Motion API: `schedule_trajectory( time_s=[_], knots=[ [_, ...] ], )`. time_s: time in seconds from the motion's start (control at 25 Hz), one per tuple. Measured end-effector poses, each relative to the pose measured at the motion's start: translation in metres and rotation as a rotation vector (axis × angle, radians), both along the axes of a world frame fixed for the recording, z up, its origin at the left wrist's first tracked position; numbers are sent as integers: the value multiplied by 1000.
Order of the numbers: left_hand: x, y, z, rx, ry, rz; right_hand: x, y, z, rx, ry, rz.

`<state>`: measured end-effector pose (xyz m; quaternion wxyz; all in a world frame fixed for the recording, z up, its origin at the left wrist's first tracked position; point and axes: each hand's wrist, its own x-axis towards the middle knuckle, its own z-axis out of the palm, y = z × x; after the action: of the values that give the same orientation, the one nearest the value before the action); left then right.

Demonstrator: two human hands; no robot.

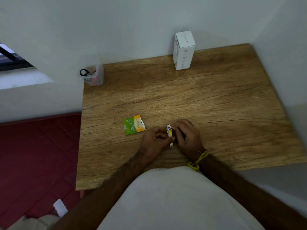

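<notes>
A yellow clipper (169, 134) is pinched by the left hand (153, 141) and, apparently, the right hand (188, 138) (beside a torn sachet (133, 125)).

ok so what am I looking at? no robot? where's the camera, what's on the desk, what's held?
No machine here: a person works with bare hands. The one picture comes from a wide-angle camera on their head, looking forward and down. The left hand grips a small yellow and silver nail clipper; the right hand pinches a white scrap at the clipper's far end. On the wooden table are a torn green and orange sachet, a white box standing upright at the back, and a clear tub with scissors at the back left corner.
</notes>
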<state>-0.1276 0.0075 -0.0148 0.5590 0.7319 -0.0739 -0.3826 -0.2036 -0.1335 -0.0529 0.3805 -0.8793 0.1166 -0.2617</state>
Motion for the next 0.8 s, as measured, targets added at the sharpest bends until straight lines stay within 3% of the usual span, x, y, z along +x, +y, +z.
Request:
schedule_trajectory(
  time_s=[0.28, 0.8],
  knots=[
    [3, 8, -1, -38, 40, -56, -4, -1, -3, -54, -8, 171],
    [6, 6, 3, -23, 74, -46, -7, 2, -8, -129, -25, 172]
  ],
)
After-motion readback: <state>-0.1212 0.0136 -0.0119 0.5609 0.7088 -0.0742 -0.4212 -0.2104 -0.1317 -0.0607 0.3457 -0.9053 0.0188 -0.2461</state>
